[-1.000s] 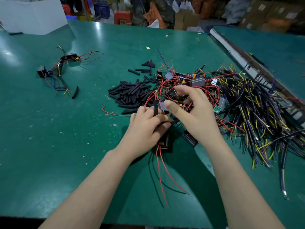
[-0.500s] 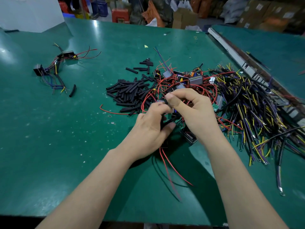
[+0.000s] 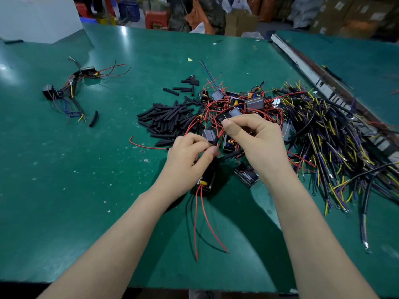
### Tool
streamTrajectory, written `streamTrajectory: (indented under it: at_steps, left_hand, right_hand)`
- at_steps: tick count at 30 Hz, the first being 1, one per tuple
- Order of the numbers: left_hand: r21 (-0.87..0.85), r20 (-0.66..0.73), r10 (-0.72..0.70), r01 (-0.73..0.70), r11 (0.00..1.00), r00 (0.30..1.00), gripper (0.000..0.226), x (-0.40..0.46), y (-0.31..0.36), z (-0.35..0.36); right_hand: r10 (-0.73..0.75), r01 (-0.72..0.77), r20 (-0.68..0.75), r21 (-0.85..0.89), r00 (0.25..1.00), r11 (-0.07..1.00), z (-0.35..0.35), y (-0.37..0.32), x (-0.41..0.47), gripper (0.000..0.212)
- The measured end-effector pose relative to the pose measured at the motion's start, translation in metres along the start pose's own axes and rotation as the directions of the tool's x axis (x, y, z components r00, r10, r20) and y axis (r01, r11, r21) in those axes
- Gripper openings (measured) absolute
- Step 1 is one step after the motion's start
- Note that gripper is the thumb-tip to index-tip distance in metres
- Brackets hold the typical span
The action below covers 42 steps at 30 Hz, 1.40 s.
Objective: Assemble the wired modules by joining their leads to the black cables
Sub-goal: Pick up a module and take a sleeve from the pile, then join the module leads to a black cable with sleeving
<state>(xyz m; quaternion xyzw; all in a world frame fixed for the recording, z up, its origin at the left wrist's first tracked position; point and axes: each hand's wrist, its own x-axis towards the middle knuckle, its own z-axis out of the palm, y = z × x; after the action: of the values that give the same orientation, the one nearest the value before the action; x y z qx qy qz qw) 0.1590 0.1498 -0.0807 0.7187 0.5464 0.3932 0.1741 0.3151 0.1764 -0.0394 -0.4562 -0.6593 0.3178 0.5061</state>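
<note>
Head cam: my left hand [image 3: 190, 156] pinches a module [image 3: 207, 180] and its black sleeve, right hand [image 3: 257, 143] just beside it pinching a red lead [image 3: 216, 124]. Leads are thin and floppy, probably best pinched near the tip.

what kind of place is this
Most likely a small factory or workshop bench for wire harness assembly: a green worktable strewn with wired modules, a heap of black tubing pieces and bundled cables, with stacked cartons behind.
</note>
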Motion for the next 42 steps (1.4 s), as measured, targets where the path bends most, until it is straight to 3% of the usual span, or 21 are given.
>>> streamTrajectory:
  at_steps: [4, 6, 10, 17, 23, 28, 34, 38, 42]
  left_hand:
    - [-0.065, 0.021, 0.03, -0.029, 0.997, 0.999, 0.023, -0.001, -0.001, 0.0]
    - [-0.061, 0.032, 0.04, -0.038, 0.997, 0.999, 0.023, -0.001, -0.002, 0.001]
    - [-0.079, 0.013, 0.05, -0.049, 0.996, 0.999, 0.019, -0.002, -0.004, 0.001]
    - [-0.127, -0.036, 0.083, -0.086, 0.988, 0.996, 0.037, -0.002, -0.003, 0.002]
    - [-0.37, -0.089, -0.069, 0.031, 0.929, 0.994, 0.013, 0.01, 0.014, 0.013]
    - [-0.444, -0.085, -0.139, 0.087, 0.892, 0.987, 0.021, 0.018, 0.02, 0.018]
    - [-0.591, -0.152, -0.191, 0.066, 0.804, 0.97, 0.017, 0.01, 0.031, 0.025]
    - [-0.631, -0.112, -0.183, 0.072, 0.773, 0.977, 0.016, 0.004, 0.038, 0.028]
    - [-0.697, -0.072, -0.21, 0.101, 0.709, 0.975, 0.017, -0.006, 0.042, 0.029]
  right_hand:
    - [0.026, -0.024, 0.024, -0.089, 0.999, 0.996, -0.002, 0.003, 0.0, 0.008]
    - [-0.026, 0.032, 0.033, -0.203, 0.999, 0.979, -0.003, 0.006, 0.0, 0.008]
    - [-0.087, 0.096, 0.044, -0.333, 0.995, 0.938, -0.005, 0.009, 0.001, 0.022]
    - [-0.047, 0.059, 0.077, -0.167, 0.996, 0.984, -0.005, 0.005, 0.0, 0.007]
    - [-0.047, 0.057, 0.112, -0.087, 0.993, 0.995, -0.008, 0.004, -0.001, 0.014]
    - [-0.027, 0.038, 0.069, -0.173, 0.997, 0.984, -0.003, 0.007, 0.001, 0.011]
    - [0.018, -0.024, -0.057, -0.098, 0.998, 0.995, -0.014, -0.003, 0.011, 0.014]
    - [-0.022, 0.009, -0.045, -0.28, 0.999, 0.96, -0.035, -0.011, 0.015, 0.014]
    - [0.105, -0.157, -0.208, -0.253, 0.973, 0.955, -0.077, -0.006, 0.027, 0.016]
